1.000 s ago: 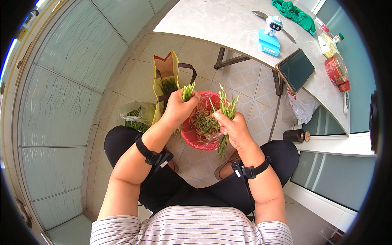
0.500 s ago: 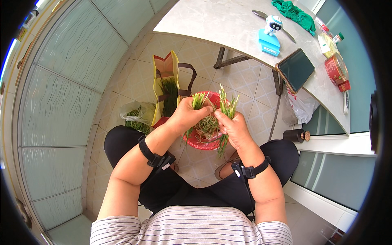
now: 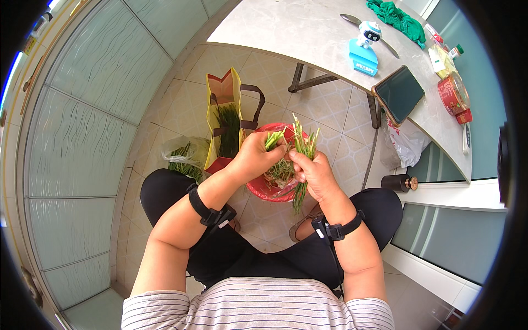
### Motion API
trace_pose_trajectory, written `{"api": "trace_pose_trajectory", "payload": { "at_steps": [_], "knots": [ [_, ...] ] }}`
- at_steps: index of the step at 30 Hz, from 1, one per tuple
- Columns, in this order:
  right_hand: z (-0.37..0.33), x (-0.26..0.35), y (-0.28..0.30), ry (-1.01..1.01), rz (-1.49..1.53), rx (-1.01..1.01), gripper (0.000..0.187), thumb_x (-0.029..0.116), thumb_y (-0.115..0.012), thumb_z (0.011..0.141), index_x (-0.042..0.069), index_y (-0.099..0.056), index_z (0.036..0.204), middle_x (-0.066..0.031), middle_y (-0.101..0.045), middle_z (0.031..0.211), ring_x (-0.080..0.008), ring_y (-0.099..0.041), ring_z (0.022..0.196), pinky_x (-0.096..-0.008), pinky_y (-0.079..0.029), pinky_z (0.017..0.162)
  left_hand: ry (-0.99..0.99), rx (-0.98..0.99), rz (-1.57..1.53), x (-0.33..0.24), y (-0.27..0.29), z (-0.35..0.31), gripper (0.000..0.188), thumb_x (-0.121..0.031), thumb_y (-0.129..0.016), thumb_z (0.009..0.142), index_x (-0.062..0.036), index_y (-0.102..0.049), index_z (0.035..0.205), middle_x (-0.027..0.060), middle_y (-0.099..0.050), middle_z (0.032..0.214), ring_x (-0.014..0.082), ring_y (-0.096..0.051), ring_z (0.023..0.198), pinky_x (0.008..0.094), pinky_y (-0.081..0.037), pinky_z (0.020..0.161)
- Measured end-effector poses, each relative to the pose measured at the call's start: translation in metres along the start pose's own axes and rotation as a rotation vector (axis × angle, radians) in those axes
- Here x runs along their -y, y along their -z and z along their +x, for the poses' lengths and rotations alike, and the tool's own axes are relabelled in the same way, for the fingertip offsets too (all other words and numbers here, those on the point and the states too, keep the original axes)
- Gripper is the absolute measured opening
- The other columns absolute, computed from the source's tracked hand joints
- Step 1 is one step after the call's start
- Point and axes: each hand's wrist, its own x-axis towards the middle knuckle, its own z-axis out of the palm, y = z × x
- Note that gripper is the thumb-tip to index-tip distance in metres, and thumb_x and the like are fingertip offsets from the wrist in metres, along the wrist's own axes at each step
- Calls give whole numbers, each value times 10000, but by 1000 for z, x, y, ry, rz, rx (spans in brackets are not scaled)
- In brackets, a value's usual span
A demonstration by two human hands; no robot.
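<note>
Over a red-lined tub (image 3: 266, 193), my left hand (image 3: 254, 155) is closed on a small bunch of chives (image 3: 273, 139), pale cut ends up. Close by, my right hand (image 3: 315, 172) grips a thicker bunch of chives (image 3: 304, 144), whose green leaves hang below the palm. The fingertips of both hands nearly meet between the bunches, and some are hidden by the stalks. Below them in the tub lies a tangle of yellowish trimmings (image 3: 278, 175).
A yellow bag (image 3: 236, 91) holding more chives (image 3: 226, 124) stands left of the tub. Beside it lies a clear plastic bag of greens (image 3: 186, 159). The table (image 3: 286, 27) at upper right bears a phone (image 3: 398, 94), a knife (image 3: 389, 48) and a small robot figure (image 3: 367, 41).
The stalks in my left hand have tipped to the right and sit bundled closer together. The bunch in my right hand has shifted slightly left.
</note>
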Motion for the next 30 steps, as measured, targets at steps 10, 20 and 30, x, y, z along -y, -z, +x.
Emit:
{"api": "trace_pose_trajectory", "payload": {
  "at_steps": [10, 20, 30],
  "knots": [
    [-2, 7, -1, -73, 54, 0, 179, 204, -629, 853, 27, -611, 870, 34, -472, 624, -45, -369, 474, -205, -311, 427, -35, -119, 147, -6, -6, -4, 87, -80, -610, 831, 6, -602, 828, 64, -601, 667, 76, -530, 646, 260, -450, 611],
    [-1, 4, 1, -44, 40, 51, 177, 174, -606, 866, -2, -593, 869, 48, -464, 600, -31, -371, 448, -184, -286, 419, -21, -343, 54, 4, 6, 4, 63, -58, -609, 806, -4, -577, 803, 4, -549, 642, 56, -473, 594, 243, -410, 545],
    [-1, 2, 4, 23, 1, 50, 206, 211, -644, 854, 11, -616, 890, 46, -467, 623, -36, -384, 483, -196, -303, 436, 72, -361, 92, 21, 25, 12, 93, -84, -582, 851, 1, -610, 824, -19, -585, 681, 50, -506, 625, 228, -423, 566]
  ]
}}
